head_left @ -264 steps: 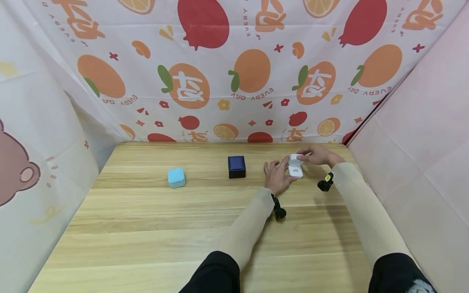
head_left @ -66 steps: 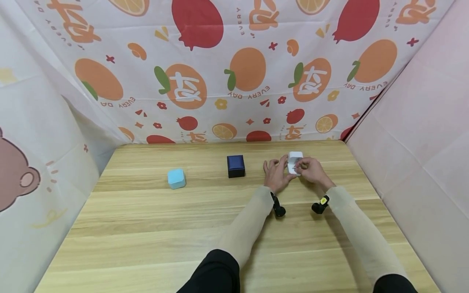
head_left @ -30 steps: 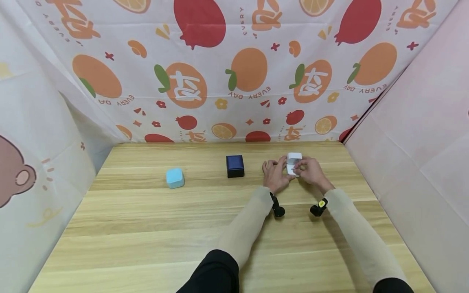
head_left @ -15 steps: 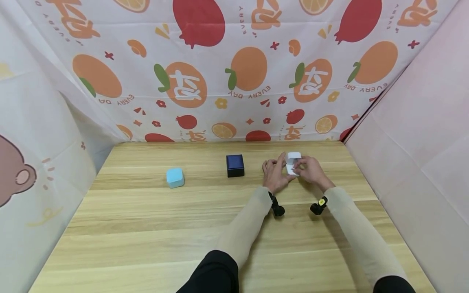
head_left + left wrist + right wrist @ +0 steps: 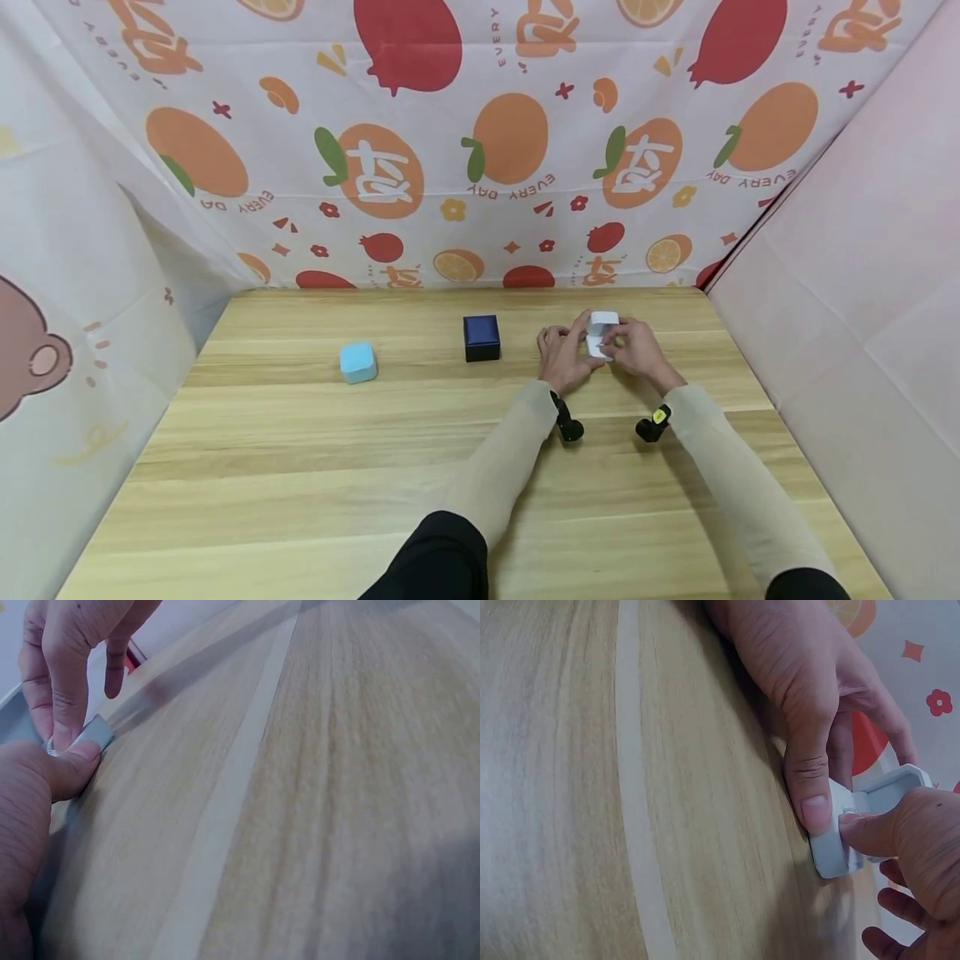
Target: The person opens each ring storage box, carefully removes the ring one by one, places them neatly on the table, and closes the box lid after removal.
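Note:
A small white ring box (image 5: 602, 319) stands with its lid raised at the right of the table. My left hand (image 5: 564, 363) grips the box from the left, the thumb (image 5: 816, 811) pressed on the front side of its base. From the right, my right hand (image 5: 636, 350) reaches in, thumb and forefinger pinching a small sparkling ring (image 5: 850, 812) at the box's insert. The fingertips cover most of the ring. In the left wrist view, the right hand's fingers (image 5: 69, 694) point down into the box, and the ring (image 5: 51, 745) shows only as a glint.
Left of the hands, a dark blue box (image 5: 482, 337) with a lid stands closed. Farther left sits a light blue rounded box (image 5: 358, 362). A fruit-print cloth (image 5: 510, 142) hangs behind the wooden table (image 5: 315, 483), and a pale cloth (image 5: 855, 275) borders the right.
Since the oldest frame, my right hand has moved from the ring box's lid down to the ring inside. During the last second both hands have stayed almost still.

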A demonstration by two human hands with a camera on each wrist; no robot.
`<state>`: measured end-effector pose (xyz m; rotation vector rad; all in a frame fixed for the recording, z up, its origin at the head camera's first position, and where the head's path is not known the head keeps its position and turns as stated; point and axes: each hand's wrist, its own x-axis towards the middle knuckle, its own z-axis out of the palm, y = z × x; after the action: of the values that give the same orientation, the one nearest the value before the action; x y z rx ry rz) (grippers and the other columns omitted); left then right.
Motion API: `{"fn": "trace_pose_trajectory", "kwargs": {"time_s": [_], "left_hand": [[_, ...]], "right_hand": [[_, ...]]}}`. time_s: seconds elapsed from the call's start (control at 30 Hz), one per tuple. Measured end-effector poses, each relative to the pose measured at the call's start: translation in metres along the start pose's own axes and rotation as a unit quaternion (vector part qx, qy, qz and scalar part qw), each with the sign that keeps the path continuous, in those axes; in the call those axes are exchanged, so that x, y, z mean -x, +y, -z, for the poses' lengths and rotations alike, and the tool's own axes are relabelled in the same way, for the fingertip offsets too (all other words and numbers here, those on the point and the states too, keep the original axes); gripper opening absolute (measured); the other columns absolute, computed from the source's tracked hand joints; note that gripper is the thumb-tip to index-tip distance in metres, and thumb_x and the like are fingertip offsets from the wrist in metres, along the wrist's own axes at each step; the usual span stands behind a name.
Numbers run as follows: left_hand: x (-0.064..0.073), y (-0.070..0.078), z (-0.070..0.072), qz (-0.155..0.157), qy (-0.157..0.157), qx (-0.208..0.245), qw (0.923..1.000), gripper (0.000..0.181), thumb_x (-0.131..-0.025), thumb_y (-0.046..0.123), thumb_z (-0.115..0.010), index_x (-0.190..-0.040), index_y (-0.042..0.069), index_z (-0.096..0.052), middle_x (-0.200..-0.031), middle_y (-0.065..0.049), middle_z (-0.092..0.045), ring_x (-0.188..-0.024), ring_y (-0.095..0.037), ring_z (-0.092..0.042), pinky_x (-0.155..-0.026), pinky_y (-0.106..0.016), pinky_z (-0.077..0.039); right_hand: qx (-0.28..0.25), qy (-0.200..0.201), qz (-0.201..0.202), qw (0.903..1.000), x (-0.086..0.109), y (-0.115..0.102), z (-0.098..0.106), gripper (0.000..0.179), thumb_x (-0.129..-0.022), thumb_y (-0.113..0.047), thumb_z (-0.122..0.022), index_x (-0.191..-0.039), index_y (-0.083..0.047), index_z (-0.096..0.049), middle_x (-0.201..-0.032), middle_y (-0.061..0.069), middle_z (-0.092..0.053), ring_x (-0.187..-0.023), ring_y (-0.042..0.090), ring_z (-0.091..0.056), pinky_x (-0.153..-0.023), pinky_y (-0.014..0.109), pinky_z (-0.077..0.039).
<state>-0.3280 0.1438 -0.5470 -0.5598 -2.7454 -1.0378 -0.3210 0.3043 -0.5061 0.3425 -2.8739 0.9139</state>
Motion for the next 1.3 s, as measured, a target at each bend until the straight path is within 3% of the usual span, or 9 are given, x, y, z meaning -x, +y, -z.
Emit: {"fn": "trace_pose_trajectory", "kwargs": {"time_s": [0.27, 0.4, 0.5, 0.67, 0.8, 1.3], "left_hand": [[0.0002, 0.0009, 0.0019, -0.007, -0.003, -0.003, 1.0, 0.097, -0.07, 0.045, -0.073, -0.142, 0.043, -0.008, -0.116, 0.005, -0.064, -0.104, -0.016, -0.043, -0.107, -0.047, -0.011], [-0.0005, -0.0014, 0.0026, -0.024, -0.005, -0.016, 0.9996, 0.094, -0.073, 0.046, -0.07, -0.141, 0.047, -0.004, -0.091, 0.005, -0.07, -0.102, -0.018, -0.043, -0.105, -0.046, -0.014], [-0.0007, -0.0029, 0.003, -0.035, -0.004, -0.021, 0.9992, 0.091, -0.074, 0.047, -0.068, -0.142, 0.044, -0.007, -0.076, 0.005, -0.068, -0.101, -0.018, -0.043, -0.104, -0.046, -0.015], [0.0014, -0.0021, 0.0036, -0.044, -0.018, -0.036, 0.9982, 0.091, -0.076, 0.047, -0.066, -0.143, 0.04, -0.005, -0.102, 0.005, -0.069, -0.104, -0.018, -0.042, -0.104, -0.045, -0.016], [0.0016, -0.0007, 0.0051, -0.058, -0.034, -0.044, 0.9968, 0.089, -0.079, 0.046, -0.063, -0.143, 0.04, -0.001, -0.12, 0.008, -0.062, -0.112, -0.019, -0.039, -0.103, -0.044, -0.017], [-0.0005, -0.0021, 0.0016, -0.059, -0.035, -0.006, 0.9977, 0.083, -0.078, 0.038, -0.067, -0.137, 0.052, -0.01, -0.125, 0.008, -0.056, -0.115, -0.021, -0.037, -0.097, -0.042, -0.02]], "right_hand": [[0.015, 0.033, 0.044, 0.9984, -0.001, 0.0024, -0.0007, 0.007, -0.07, -0.008, -0.075, -0.069, -0.006, -0.068, -0.127, 0.027, -0.049, -0.12, 0.043, -0.042, -0.102, 0.057, -0.028], [0.018, 0.043, 0.063, 0.9969, -0.0019, 0.0042, -0.0011, 0.007, -0.07, -0.009, -0.075, -0.069, -0.006, -0.068, -0.126, 0.025, -0.05, -0.121, 0.041, -0.043, -0.103, 0.057, -0.025], [0.008, 0.038, 0.056, 0.9977, -0.0023, 0.0039, -0.002, 0.007, -0.071, -0.008, -0.075, -0.07, -0.006, -0.068, -0.128, 0.024, -0.049, -0.122, 0.04, -0.042, -0.105, 0.056, -0.024], [0.007, 0.027, 0.037, 0.9989, -0.0011, 0.0036, -0.0036, 0.007, -0.071, -0.009, -0.074, -0.071, -0.007, -0.068, -0.128, 0.024, -0.048, -0.118, 0.04, -0.044, -0.104, 0.055, -0.025], [0.006, 0.023, 0.048, 0.9985, -0.0012, 0.0034, -0.0024, 0.007, -0.072, -0.007, -0.073, -0.071, -0.005, -0.066, -0.121, 0.022, -0.053, -0.108, 0.037, -0.051, -0.099, 0.052, -0.033], [0.003, -0.004, 0.045, 0.999, -0.0037, 0.004, -0.0037, 0.007, -0.075, -0.005, -0.07, -0.076, -0.003, -0.064, -0.111, 0.016, -0.056, -0.102, 0.032, -0.052, -0.096, 0.049, -0.037]]}}
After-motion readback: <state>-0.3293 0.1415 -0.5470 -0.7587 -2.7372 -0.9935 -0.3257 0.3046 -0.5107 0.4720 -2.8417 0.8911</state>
